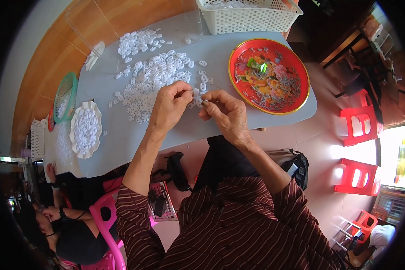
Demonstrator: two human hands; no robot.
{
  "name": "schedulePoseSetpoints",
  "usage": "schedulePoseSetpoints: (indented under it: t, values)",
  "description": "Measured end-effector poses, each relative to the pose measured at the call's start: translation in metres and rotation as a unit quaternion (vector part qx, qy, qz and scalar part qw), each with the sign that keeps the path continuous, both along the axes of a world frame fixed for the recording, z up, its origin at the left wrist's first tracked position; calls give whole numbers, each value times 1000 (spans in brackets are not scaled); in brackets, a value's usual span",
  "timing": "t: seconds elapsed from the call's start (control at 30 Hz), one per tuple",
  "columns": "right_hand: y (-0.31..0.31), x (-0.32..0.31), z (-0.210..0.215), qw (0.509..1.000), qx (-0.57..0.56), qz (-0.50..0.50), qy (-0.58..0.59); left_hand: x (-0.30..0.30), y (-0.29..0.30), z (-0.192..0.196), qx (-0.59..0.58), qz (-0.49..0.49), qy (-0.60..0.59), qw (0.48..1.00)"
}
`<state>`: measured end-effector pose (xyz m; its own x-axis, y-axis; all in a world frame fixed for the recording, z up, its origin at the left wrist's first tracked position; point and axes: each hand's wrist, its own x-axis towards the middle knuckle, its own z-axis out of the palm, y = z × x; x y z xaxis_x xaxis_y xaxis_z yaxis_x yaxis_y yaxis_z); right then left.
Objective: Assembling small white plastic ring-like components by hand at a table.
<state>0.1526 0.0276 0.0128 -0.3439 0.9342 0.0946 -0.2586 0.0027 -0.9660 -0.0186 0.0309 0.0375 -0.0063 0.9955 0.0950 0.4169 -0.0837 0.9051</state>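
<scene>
Left hand [168,108] pinches a small white plastic ring piece [194,92] over the grey counter [121,135]; right hand [227,112] grips a thin metal pin [205,102] at it. Just beyond the left hand, a large loose heap of white rings [155,76] looks unworked. Beyond the right hand, a red round tray [268,75] holds many pins. Far left, a white scalloped dish [86,129] is full of rings: judged roughly midway.

Grey table [121,135] bears white rings [153,76], red plate [301,72], basket [247,20].
</scene>
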Motion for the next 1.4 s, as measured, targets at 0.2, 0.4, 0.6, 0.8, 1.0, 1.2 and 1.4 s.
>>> schedulePoseSetpoints:
  t: [0.2,0.4,0.6,0.8,1.0,1.2,1.4]
  values:
    - [1,1,2,1000,-2,3,-17,-2,-4,-4,13,27,16,999]
    - [1,1,0,1000,7,2,-5,0,-3,3,-4,46,-24,999]
    - [1,1,-4,1000,13,0,26,3,-11,6,-77,-16,-238,968]
    - [0,0,-3,999,24,4,30,3,-13,12,-97,-13,-246,964]
    - [0,0,-2,999,20,2,43,2,-12,20,-119,-15,-204,972]
    - [-1,0,0,999,23,2,39,2,-8,19,-116,-27,-194,974]
    - [-1,-1,-4,999,27,-15,40,4,-8,19,-110,-39,-184,976]
